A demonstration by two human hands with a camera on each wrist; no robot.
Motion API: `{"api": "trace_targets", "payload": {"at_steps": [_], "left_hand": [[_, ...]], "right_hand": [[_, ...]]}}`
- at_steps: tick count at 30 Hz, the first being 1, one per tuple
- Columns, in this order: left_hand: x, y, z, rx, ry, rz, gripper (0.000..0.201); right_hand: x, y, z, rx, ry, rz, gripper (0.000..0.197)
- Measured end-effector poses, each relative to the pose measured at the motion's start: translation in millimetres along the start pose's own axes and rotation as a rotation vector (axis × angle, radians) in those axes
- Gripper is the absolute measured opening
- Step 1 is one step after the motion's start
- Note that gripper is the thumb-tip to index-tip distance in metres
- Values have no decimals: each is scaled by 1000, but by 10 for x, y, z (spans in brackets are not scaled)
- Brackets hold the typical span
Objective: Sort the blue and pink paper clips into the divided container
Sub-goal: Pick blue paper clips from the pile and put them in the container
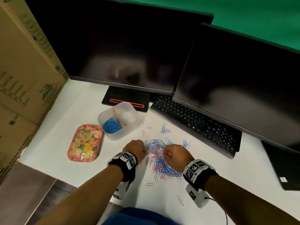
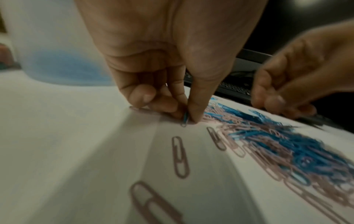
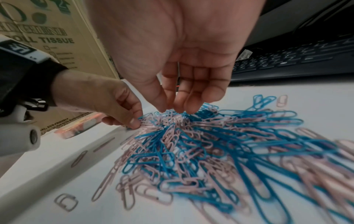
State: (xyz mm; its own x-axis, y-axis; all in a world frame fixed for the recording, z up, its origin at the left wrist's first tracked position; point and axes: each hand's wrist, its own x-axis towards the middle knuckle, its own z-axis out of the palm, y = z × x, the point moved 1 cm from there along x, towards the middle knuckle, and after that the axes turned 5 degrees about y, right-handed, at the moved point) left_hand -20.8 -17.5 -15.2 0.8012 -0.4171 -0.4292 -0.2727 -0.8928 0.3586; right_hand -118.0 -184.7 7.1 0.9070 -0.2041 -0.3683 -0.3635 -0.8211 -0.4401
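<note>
Hands work at a mixed heap of blue and pink wire paper clips [image 1: 159, 161] on the white table [image 1: 78, 111] in the head view. The left hand [image 1: 135, 149] is at the heap's left edge, the right hand [image 1: 175, 154] at its right, fingers curled down. Beyond the left hand stands the translucent white plastic divided container [image 1: 117, 120], with blue clips in its left compartment; a floral tray [image 1: 85, 142] lies left of that hand.

From the left wrist, thumb and forefinger pinch one blue clip [image 2: 185, 119] against the table.

From the right wrist, the right hand's fingers [image 3: 191, 97] hang loosely bent above the heap, holding nothing. The cardboard box [image 3: 57, 37] behind reads "ROLL TISSUE" and "ECO-FRIENDLY".
</note>
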Motion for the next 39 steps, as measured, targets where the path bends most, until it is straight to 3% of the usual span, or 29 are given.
{"api": "trace_targets", "payload": {"at_steps": [7, 11, 15, 21, 27, 32, 35, 39], "left_hand": [[38, -97, -75, -182, 6, -4, 16], [15, -124, -152, -296, -29, -23, 18], [-17, -172, -206, -390, 15, -40, 7], [-63, -346, -229, -673, 74, -154, 11], [-132, -357, -311, -1068, 46, -321, 19], [-100, -300, -310, -1293, 5, -408, 14], [-86, -252, -284, -1457, 6, -458, 14], [-87, -184, -293, -1532, -1, -459, 15]], "right_hand": [[13, 111, 7, 46, 11, 34, 9], [207, -94, -20, 18, 24, 29, 12], [408, -353, 22, 3, 32, 15, 16], [675, -611, 152, -191, -29, 0, 31], [767, -796, 204, -375, -96, 43, 29], [757, -824, 241, -360, -95, -48, 42], [703, -813, 243, -322, -93, -99, 37], [686, -833, 272, -342, -133, -44, 39]]}}
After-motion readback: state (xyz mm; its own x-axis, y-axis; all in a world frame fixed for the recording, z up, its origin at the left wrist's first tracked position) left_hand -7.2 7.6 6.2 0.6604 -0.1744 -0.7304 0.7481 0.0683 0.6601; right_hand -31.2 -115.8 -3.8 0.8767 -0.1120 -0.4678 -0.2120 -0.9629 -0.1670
